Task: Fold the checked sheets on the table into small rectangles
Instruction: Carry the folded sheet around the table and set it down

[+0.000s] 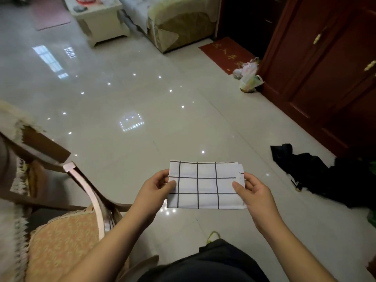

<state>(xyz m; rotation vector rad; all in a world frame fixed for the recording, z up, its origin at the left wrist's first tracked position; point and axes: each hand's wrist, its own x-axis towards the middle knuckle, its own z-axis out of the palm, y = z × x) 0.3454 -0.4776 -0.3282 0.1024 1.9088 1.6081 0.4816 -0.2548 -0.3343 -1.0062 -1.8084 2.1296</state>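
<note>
White cloth with thin black lines is sitting between our two hands: this is the checked sheet (205, 185), already folded into a small rectangle. We are holding it up in the air over the shiny floor (122, 94), in front of our knees. No desk is showing in the head view, so nothing is carrying the sheet but us.

Our left hand (157, 187) is pinching the left edge of the sheet, thumb on top and fingers curled under. Our right hand (251, 190) is pinching the right edge the same way. At the right edge a few layers are peeking out, not quite lined up.

We think the folding of this sheet is nearly done. Next we are probably going to need one more fold, or to tidy that right edge, and then a place to lay it down.

For things that hold stuff, we are seeing plastic bags (249, 75) by the red-brown cupboard (325, 78), full and tied, but we cannot tell what is inside. A chair (67, 231) is standing on our left, with a patterned cushion on its seat.
</note>
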